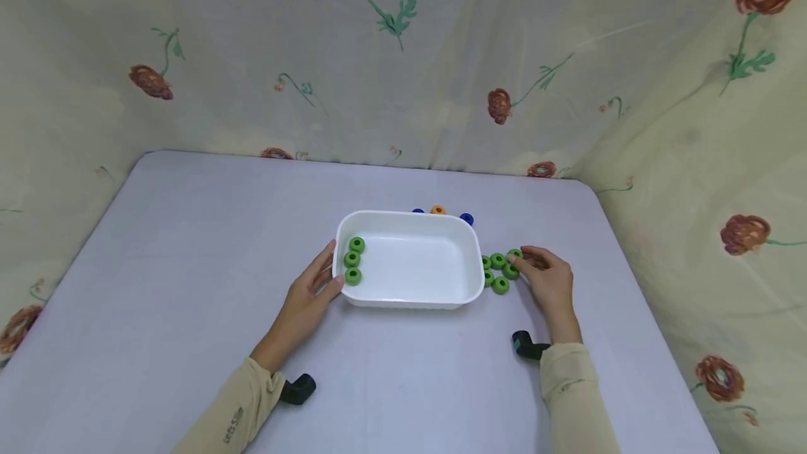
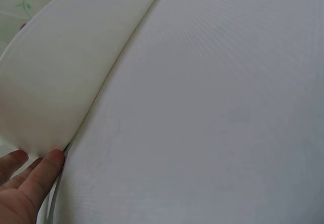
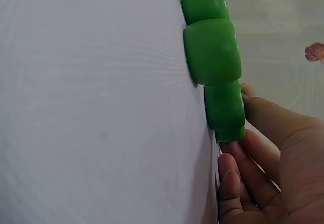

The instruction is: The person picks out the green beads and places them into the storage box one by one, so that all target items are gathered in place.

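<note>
A white plastic tray (image 1: pixel 410 303) sits on the table with three green beads (image 1: pixel 352 259) along its inner left side. My left hand (image 1: pixel 309 300) grips the tray's left end, thumb at the rim and fingers along the outer wall. In the left wrist view, its fingertips (image 2: pixel 53 158) meet the bottom of the tray's wall. Beyond the tray's right end lies a cluster of several green beads (image 1: pixel 501 286). At the cluster's far right, my right hand (image 1: pixel 547 279) pinches one green bead (image 1: pixel 515 253) between thumb and fingers. The right wrist view shows neighbouring beads (image 3: pixel 212 51) side-on.
Behind the tray are an orange bead (image 1: pixel 438 209) and two blue beads, one (image 1: pixel 466 218) nearer the right. A pale cloth covers the table (image 1: pixel 189 251). Flowered curtains (image 1: pixel 410 111) hang around its back and sides. Black wrist mounts (image 1: pixel 299 389) stick out by both sleeves.
</note>
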`<control>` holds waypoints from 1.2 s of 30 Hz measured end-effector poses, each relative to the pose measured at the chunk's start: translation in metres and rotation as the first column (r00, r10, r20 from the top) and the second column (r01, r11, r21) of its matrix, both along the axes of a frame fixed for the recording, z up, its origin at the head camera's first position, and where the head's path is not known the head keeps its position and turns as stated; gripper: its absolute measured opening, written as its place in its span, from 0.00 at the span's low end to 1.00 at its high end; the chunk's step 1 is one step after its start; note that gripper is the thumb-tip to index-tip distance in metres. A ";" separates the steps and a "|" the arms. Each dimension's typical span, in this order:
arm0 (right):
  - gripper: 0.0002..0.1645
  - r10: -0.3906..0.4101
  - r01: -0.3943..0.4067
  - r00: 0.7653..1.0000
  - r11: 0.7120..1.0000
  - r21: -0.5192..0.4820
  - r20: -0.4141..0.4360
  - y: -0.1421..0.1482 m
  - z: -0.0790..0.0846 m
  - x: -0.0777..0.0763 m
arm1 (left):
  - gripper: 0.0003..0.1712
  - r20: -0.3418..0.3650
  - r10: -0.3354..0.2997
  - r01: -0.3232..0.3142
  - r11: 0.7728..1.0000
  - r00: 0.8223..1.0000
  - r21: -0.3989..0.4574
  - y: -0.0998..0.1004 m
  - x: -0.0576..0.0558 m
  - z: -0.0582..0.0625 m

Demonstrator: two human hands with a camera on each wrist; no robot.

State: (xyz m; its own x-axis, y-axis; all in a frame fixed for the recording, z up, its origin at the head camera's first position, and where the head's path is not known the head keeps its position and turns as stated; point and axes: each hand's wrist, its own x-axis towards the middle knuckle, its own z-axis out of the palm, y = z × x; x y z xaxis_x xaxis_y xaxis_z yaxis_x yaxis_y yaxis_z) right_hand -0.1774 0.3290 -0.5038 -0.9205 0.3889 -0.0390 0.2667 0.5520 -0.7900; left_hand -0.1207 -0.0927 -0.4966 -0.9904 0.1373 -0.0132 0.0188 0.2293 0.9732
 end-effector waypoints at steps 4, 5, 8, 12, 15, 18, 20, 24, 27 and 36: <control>0.26 0.008 -0.008 1.000 1.000 0.002 0.007 -0.001 0.006 -0.002 | 0.36 -0.003 -0.001 0.001 1.000 1.000 -0.001 0.000 -0.001 0.001; 0.26 0.008 -0.008 1.000 1.000 0.003 0.009 -0.002 0.007 -0.002 | 0.36 -0.003 -0.003 0.003 1.000 1.000 0.000 0.000 -0.001 0.001; 0.25 0.005 -0.005 1.000 1.000 0.000 0.030 -0.003 0.011 -0.003 | 0.36 0.001 -0.002 0.002 1.000 1.000 -0.001 0.000 -0.002 0.001; 0.25 -0.006 0.006 0.998 1.000 -0.005 0.060 -0.005 0.013 -0.003 | 0.37 0.006 -0.001 0.001 1.000 1.000 -0.004 0.001 -0.002 0.001; 0.26 -0.009 0.009 0.997 1.000 -0.008 0.070 -0.005 0.013 -0.003 | 0.37 0.007 -0.001 0.001 1.000 1.000 -0.001 0.000 -0.002 0.001; 0.27 -0.007 0.008 0.997 1.000 -0.011 0.076 -0.003 0.012 -0.003 | 0.37 0.005 -0.002 0.002 1.000 1.000 0.005 0.000 -0.001 0.000; 0.27 -0.007 0.008 0.997 1.000 -0.017 0.074 -0.001 0.012 -0.003 | 0.37 0.006 -0.003 0.003 1.000 1.000 0.014 0.001 -0.001 -0.001; 0.27 -0.002 0.004 0.999 1.000 -0.027 0.054 0.003 0.012 -0.004 | 0.37 0.002 0.003 -0.004 1.000 1.000 0.020 0.002 0.000 -0.004; 0.27 0.001 0.001 0.999 1.000 -0.031 0.050 0.006 0.012 -0.003 | 0.38 0.005 0.010 -0.010 1.000 1.000 0.011 0.002 0.001 -0.004; 0.27 -0.004 0.003 0.999 1.000 0.016 0.032 0.006 0.009 -0.001 | 0.37 -0.006 -0.002 0.002 1.000 1.000 0.003 -0.001 0.000 -0.002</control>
